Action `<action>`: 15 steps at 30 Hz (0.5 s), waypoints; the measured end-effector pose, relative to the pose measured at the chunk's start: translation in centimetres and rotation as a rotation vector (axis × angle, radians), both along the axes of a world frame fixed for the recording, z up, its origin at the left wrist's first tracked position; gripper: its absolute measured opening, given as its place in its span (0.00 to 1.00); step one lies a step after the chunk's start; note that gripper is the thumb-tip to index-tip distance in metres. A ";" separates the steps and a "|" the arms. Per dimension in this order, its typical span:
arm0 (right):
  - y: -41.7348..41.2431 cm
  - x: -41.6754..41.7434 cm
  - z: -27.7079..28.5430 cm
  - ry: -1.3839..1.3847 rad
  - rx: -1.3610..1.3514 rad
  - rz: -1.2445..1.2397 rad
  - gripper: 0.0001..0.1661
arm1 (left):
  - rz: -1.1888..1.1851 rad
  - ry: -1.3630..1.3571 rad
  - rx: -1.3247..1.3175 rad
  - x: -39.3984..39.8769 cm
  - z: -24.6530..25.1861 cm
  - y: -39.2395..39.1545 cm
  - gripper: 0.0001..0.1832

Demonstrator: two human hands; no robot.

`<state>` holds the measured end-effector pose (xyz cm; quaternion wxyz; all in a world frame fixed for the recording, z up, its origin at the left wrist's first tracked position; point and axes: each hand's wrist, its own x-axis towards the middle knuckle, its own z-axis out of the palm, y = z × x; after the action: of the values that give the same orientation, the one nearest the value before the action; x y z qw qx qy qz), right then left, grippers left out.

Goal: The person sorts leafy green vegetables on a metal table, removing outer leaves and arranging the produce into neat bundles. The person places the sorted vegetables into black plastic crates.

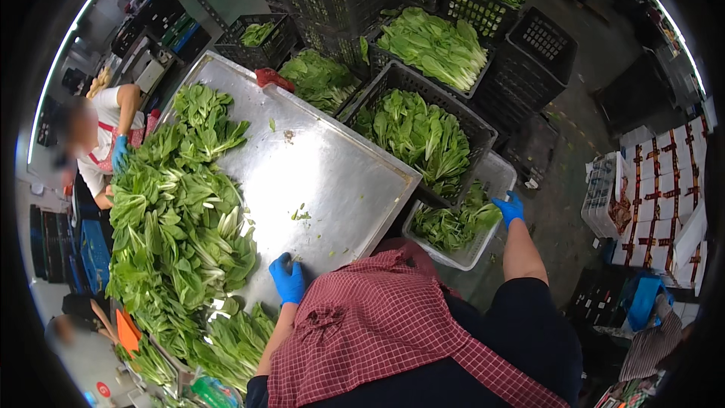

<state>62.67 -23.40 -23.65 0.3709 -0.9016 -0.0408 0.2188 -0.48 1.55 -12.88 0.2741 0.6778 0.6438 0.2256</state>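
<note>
My left hand [288, 279], in a blue glove, rests on the steel table [334, 181] near its front edge. Its thumb stands apart from the fingers, and nothing shows in it. A large heap of leafy greens [181, 215] with pale stems covers the table's left side. Off to the right, my right hand [511, 209], gloved in blue too, reaches over the rim of a white plastic crate [473, 258]. Its fingertips meet a loose green leaf [484, 216]; whether they grip it is unclear. More leaves [444, 224] lie inside that crate.
A black crate of greens [419, 136] overlaps the white one. Beyond are more filled crates [436, 48] and a black crate stack [529, 62]. A red cloth [274, 79] hangs on the table's far edge. Another person's gloved hand [120, 153] touches the heap. White boxes [662, 198] stand right.
</note>
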 end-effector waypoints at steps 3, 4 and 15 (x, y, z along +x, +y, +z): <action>1.9 0.3 0.3 -0.035 0.032 0.046 0.33 | -0.003 -0.002 0.006 1.0 0.8 -0.2 0.19; 3.7 -0.3 1.0 -0.044 0.062 0.105 0.30 | -0.001 -0.007 0.017 1.0 0.9 -0.2 0.18; 26.3 -25.1 12.9 -0.286 0.529 1.098 0.11 | 0.118 0.007 0.078 1.3 1.9 -0.3 0.17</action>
<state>37.61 2.90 -10.77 0.4060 -0.6470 -0.6002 0.2373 0.81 1.26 -11.01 0.2317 0.6496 0.6742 0.2640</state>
